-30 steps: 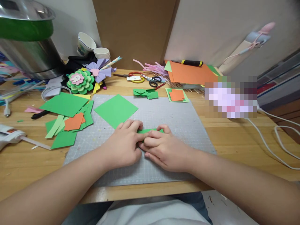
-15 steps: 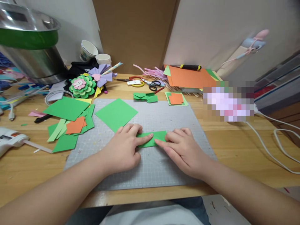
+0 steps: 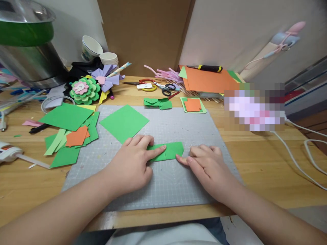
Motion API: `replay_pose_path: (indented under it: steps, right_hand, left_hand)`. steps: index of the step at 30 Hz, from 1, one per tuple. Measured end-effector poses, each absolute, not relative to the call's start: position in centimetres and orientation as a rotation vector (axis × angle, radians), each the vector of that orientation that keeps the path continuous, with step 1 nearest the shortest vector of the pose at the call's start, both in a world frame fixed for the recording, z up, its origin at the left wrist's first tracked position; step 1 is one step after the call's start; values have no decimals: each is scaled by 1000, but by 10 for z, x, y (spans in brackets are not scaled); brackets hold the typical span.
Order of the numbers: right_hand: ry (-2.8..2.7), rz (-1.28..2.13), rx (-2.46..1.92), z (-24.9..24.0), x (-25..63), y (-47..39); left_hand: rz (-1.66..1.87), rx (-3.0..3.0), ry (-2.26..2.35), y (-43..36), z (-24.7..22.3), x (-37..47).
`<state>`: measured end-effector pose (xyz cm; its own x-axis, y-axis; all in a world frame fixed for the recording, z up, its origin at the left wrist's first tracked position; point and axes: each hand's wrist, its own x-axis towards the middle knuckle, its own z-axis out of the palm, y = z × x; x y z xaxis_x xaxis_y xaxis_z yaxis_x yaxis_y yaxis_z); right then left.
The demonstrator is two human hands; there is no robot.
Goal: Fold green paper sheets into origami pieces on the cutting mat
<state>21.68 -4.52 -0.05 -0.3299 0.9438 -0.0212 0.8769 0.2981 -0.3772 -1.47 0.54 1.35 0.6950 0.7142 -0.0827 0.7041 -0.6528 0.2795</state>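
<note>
Green ppr (image 3: 173,149), end bared; R hand (image 3: 207,169) shifted

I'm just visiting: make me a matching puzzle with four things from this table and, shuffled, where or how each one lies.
1. folded green paper strip
2. diamond-turned green paper square
3. tool with black-and-yellow handle
4. white glue gun

A. on the orange paper
B. cut off by the picture's left edge
C. pressed by the left hand
D. unfolded on the cutting mat

Pairs: 1-C, 2-D, 3-A, 4-B
</note>
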Motion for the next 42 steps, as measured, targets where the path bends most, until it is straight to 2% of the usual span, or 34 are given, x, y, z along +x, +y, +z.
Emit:
replay_pose_path:
  steps: [6,12,19,25,31,36,39,42]
  right_hand:
    - [-2300,585,-1762,-1,231,-42]
    - [-2448,509,-1654,17,223,-30]
    - [-2569,421,-1218,6,203,-5]
    - [-2577,400,-1123,-3,208,0]
    - [-2569,297,-971,-8,209,3]
    - [-2506,246,-894,-5,204,4]
    - [-2346,352,-878,4,206,3]
    - [-1989,618,-952,9,211,-1]
  left_hand:
    - [60,2589,1133,6,10,-16]
    - [40,2621,1140,5,19,-8]
    - [0,2786,1067,-10,12,3]
    - [222,3017,841,-19,-12,-8]
    - [469,2715,1029,1,-11,-1]
    - [561,2804,948,4,-2,2]
    - [751,2773,914,4,9,-1]
    - [923,2294,1066,6,20,0]
